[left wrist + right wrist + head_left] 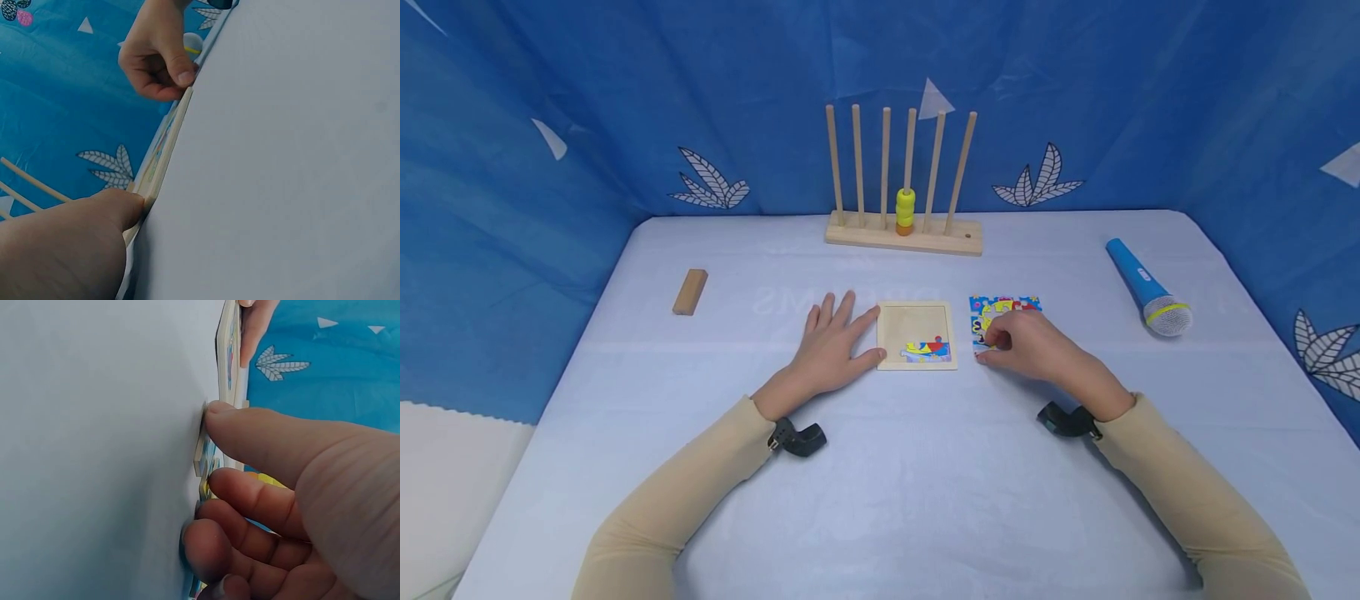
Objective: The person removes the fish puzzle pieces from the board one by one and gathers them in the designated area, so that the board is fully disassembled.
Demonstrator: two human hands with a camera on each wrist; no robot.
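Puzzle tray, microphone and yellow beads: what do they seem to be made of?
Puzzle tray: probably wood, judging by its pale tan, matte, unpainted look.
Microphone: handle probably plastic, smooth and evenly blue; the silvery head could be metal or painted plastic.
Yellow beads: bright, smooth-looking, evenly coloured; could be painted wood or plastic.

puzzle pieces (1004, 305) partly behind right hand (1036, 342), both sleeves (673, 487) cut off

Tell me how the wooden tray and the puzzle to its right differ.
The wooden tray shows mostly bare wood; the puzzle is brightly multicoloured. The tray has a raised rim, while the puzzle shows none. The left hand touches the tray's edge, whereas the right hand partly covers the puzzle. Both lie on the table.
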